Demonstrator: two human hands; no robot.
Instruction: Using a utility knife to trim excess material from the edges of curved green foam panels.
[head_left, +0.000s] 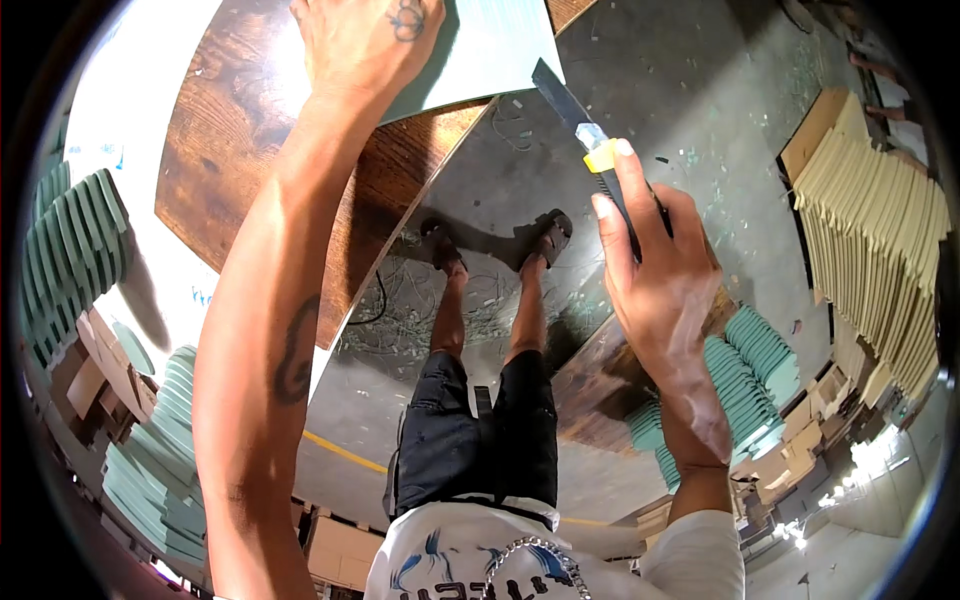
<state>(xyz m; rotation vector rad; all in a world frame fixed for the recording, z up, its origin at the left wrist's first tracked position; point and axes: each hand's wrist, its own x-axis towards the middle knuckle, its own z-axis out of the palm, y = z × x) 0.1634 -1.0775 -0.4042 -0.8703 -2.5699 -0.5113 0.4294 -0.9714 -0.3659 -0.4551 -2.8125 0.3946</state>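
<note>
My right hand [660, 260] is wrapped round a utility knife [612, 170] with a black and yellow handle, index finger stretched along it. Its long dark blade [560, 92] is out and points up and left, beside the corner of a pale green sheet [500, 50]. That sheet lies on a brown wood-grain board [240, 130] at the top. Over the sheet's left part rests my left hand [375, 40], back upward; its fingers run out past the upper edge, so their pose is hidden.
Stacks of green pieces stand at the left [75, 260] and lower right [740, 380]. A tall stack of cream sheets [870, 230] rises at the right. Scraps and thin offcuts litter the grey floor [480, 190] around my feet. A cable [378, 300] hangs by the board's edge.
</note>
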